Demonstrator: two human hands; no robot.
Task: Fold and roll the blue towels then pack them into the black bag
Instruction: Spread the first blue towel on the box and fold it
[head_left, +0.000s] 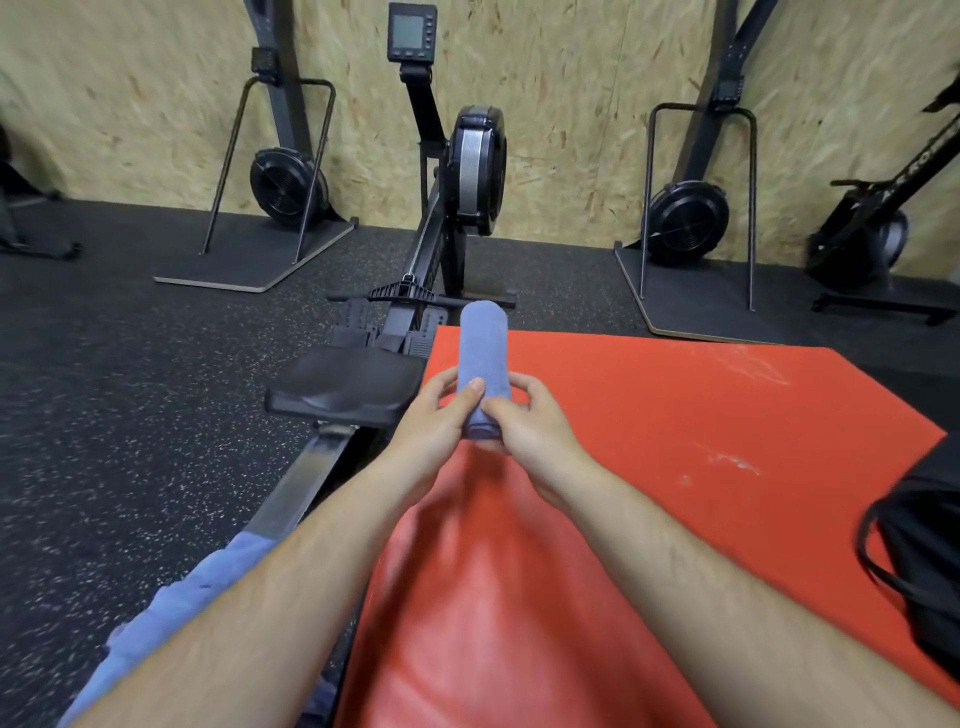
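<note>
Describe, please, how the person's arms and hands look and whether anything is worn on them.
The left hand and right hand are ungloved, with no rings, watch or wristband visible. Both arms are bare right to the frame's edge and lightly haired; no sleeves show.

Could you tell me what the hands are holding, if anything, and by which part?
The rolled towel, by its near end: the left hand grips its left side and the right hand its right.

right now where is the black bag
Head view, far right edge: the black bag sits low at the red mat's right side, partly cut off by the frame.
</note>
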